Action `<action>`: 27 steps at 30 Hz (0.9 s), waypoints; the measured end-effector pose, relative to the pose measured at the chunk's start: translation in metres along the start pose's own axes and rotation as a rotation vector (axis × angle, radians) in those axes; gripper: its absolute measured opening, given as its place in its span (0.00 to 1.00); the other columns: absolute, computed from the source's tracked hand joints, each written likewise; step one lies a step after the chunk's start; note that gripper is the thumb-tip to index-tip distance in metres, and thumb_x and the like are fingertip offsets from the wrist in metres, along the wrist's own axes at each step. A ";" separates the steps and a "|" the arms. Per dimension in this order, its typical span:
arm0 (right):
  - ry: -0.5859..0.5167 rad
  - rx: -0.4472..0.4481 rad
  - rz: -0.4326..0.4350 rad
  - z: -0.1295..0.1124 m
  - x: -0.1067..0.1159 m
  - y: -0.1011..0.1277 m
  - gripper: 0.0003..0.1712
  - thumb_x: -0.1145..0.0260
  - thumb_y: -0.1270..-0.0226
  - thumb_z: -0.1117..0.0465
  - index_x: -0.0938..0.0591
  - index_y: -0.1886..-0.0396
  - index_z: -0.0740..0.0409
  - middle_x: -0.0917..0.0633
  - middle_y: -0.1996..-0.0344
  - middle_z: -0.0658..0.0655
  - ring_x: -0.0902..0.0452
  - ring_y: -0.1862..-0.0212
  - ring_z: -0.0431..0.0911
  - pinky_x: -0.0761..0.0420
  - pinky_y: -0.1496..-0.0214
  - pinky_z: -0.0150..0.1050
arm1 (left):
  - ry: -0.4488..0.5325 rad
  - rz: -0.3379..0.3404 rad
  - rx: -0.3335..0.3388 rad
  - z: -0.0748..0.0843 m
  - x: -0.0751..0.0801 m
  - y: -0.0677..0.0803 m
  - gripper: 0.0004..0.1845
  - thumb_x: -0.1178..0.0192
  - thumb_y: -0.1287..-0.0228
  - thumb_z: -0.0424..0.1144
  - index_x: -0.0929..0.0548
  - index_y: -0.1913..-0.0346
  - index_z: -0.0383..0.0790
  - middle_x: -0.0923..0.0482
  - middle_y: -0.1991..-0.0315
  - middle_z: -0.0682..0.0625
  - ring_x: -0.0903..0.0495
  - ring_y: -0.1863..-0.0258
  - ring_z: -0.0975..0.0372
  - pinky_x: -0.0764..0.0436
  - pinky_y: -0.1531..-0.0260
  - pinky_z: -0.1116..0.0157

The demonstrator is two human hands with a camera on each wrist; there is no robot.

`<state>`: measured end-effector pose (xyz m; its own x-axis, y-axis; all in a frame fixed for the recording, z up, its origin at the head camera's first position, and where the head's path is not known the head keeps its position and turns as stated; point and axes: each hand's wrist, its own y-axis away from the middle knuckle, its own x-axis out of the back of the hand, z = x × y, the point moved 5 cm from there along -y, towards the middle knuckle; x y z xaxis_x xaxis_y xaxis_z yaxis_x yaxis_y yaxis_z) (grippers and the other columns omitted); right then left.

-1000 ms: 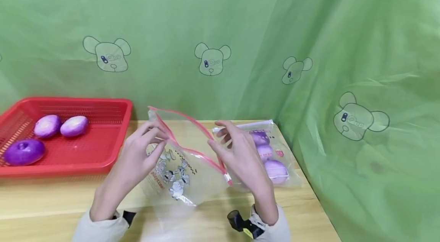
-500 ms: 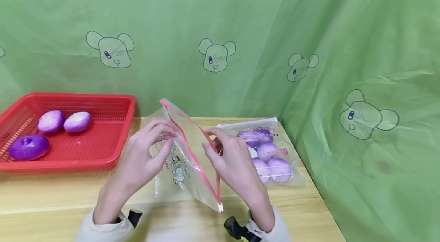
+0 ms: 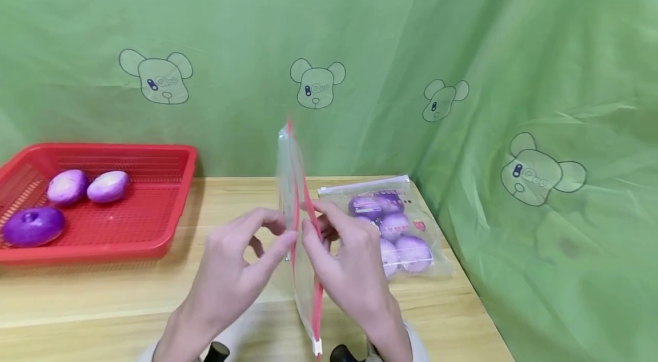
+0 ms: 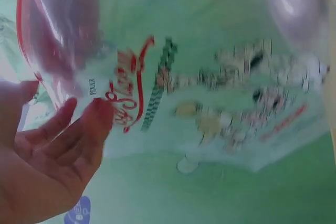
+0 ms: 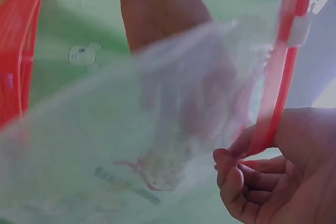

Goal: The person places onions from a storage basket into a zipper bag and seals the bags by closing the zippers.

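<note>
The clear plastic zip bag with a red seal strip and cartoon print (image 3: 300,236) now stands edge-on to the head camera, its red strip running nearly straight up and down between the two hands. A second ago it lay broadside and slanted, with the printed face showing; half a second ago it was already turning. So the bag has been swung round and lifted, and its top corner now rises above the far edge of the pale wooden surface (image 3: 103,299). I judge that this brings the mouth of the bag between the fingers, ready to be parted, though the pictures do not show whether the seal is open.

The left hand (image 3: 241,270) pinches the bag's wall from the left, thumb and fingers curled onto the film; the left wrist view shows those fingers (image 4: 79,129) against the printed plastic. The right hand (image 3: 349,270) grasps the red strip, and the right wrist view shows thumb and fingertips (image 5: 236,166) closed on it just below the white slider tab (image 5: 298,29). Both hands have drawn closer together than in the earlier frames.

Unmoved since then: the red perforated plastic basket (image 3: 154,236) at the left holding three purple and white rounded buns (image 3: 67,186), and the second, sealed clear bag of purple buns (image 3: 396,230) lying flat just right of the hands.
</note>
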<state>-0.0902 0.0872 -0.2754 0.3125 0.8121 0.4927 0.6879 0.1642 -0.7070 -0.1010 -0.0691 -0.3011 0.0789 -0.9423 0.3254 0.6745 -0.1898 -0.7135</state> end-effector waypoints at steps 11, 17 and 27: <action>-0.076 -0.005 -0.057 0.002 0.000 -0.001 0.13 0.34 0.33 0.69 0.15 0.50 0.64 0.13 0.75 0.50 0.20 0.74 0.36 0.19 0.70 0.28 | 0.234 -0.033 0.203 -0.006 -0.003 0.002 0.19 0.34 0.38 0.28 0.28 0.47 0.40 0.12 0.61 0.52 0.13 0.65 0.64 0.14 0.69 0.66; -0.013 0.017 0.110 0.010 0.028 -0.004 0.13 0.35 0.36 0.74 0.13 0.54 0.64 0.14 0.77 0.51 0.21 0.77 0.38 0.21 0.76 0.27 | 0.029 0.051 0.113 -0.008 0.010 -0.002 0.25 0.45 0.37 0.19 0.29 0.40 0.42 0.19 0.71 0.56 0.21 0.80 0.68 0.20 0.79 0.72; 0.119 -0.057 0.212 0.014 0.066 -0.002 0.22 0.41 0.39 0.77 0.18 0.46 0.58 0.19 0.82 0.49 0.25 0.80 0.37 0.26 0.77 0.26 | -0.423 0.018 0.115 -0.017 0.017 -0.002 0.14 0.51 0.35 0.25 0.16 0.56 0.38 0.25 0.65 0.52 0.32 0.76 0.65 0.29 0.77 0.68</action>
<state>-0.0805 0.1484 -0.2488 0.5261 0.7529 0.3954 0.6338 -0.0371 -0.7726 -0.1132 -0.0892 -0.3047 0.3692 -0.7446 0.5561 0.7454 -0.1201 -0.6557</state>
